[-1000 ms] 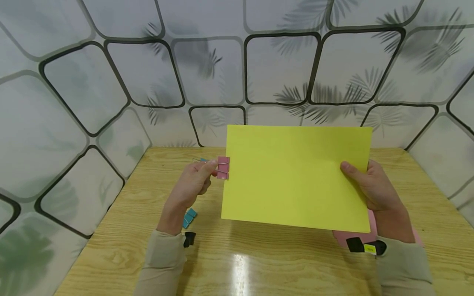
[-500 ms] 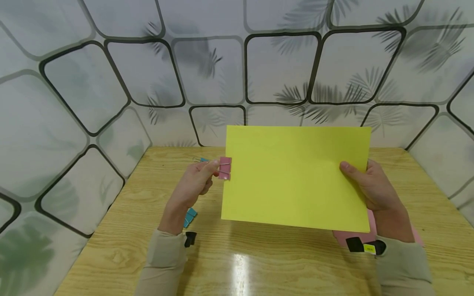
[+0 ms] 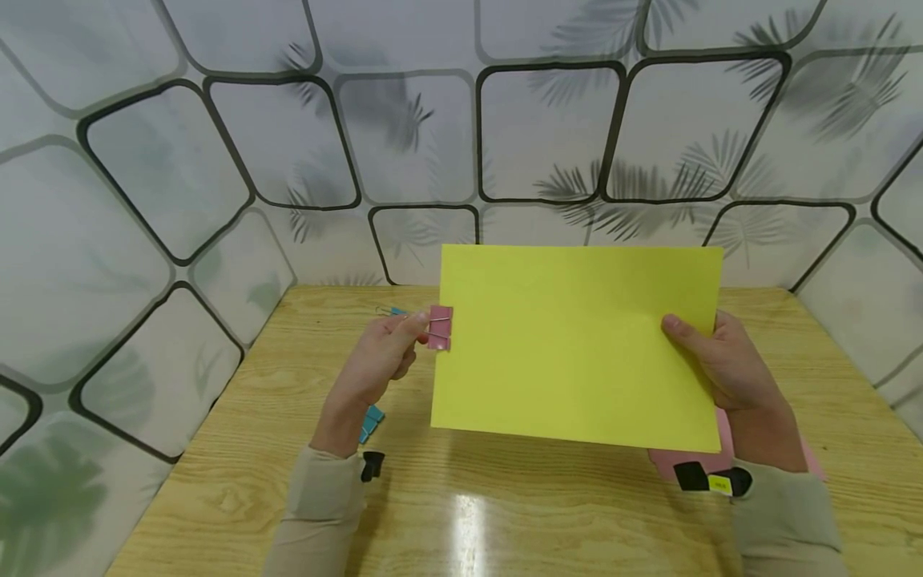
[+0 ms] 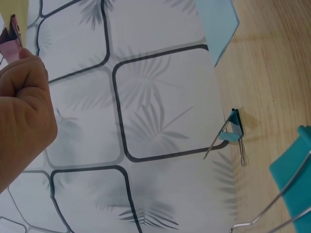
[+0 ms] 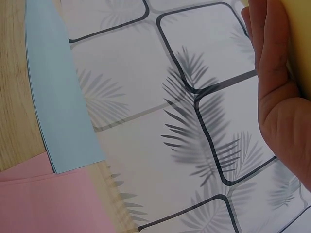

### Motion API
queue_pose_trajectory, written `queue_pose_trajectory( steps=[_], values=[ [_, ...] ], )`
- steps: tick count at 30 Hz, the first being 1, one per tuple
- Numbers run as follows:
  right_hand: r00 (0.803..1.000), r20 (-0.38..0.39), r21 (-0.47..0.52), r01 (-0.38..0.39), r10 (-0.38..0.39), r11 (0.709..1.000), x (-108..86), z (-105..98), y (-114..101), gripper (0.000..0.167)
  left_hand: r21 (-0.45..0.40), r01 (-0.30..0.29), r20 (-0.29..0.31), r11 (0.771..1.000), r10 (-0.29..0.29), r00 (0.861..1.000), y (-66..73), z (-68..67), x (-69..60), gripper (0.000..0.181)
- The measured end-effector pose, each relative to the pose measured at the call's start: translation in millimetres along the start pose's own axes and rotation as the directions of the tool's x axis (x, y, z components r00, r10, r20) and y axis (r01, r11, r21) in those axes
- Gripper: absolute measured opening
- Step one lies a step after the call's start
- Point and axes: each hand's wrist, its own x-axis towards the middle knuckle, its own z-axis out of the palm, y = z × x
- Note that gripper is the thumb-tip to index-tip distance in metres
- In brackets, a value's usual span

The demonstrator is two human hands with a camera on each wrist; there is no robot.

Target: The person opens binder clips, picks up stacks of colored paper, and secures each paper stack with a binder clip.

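A yellow sheet of paper (image 3: 562, 344) is held up above the table in the head view; I cannot tell if it is one sheet or more. My left hand (image 3: 371, 362) pinches a pink binder clip (image 3: 440, 328) by its wire handles. The clip overlaps the paper's left edge. At the opposite side my right hand (image 3: 737, 370) grips the paper's right edge, thumb in front and fingers hidden behind. The left wrist view shows the curled left hand (image 4: 28, 104) and part of the pink clip. In the right wrist view, the right hand (image 5: 282, 92) is against the yellow paper.
On the wooden table (image 3: 548, 513) lie a teal binder clip (image 3: 371, 423) and, farther back, a blue one (image 4: 234, 127). Pink paper (image 3: 695, 463) lies under the right forearm. Light blue paper (image 5: 60, 92) lies beside it. A patterned wall covering (image 3: 418, 136) stands behind.
My left hand and the pink binder clip have shifted slightly right, so the clip overlaps more of the paper's left edge. The right hand has hardly moved.
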Motion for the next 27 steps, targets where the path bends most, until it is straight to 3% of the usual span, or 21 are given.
queue_pose_trajectory(
  steps=[27],
  values=[
    [1.000,0.010,0.046,-0.015,0.014,0.999,1.9,2.5,1.8,0.025,-0.003,-0.006,-0.003,1.000,0.006,1.000,-0.3,1.7,1.1,0.039]
  ],
)
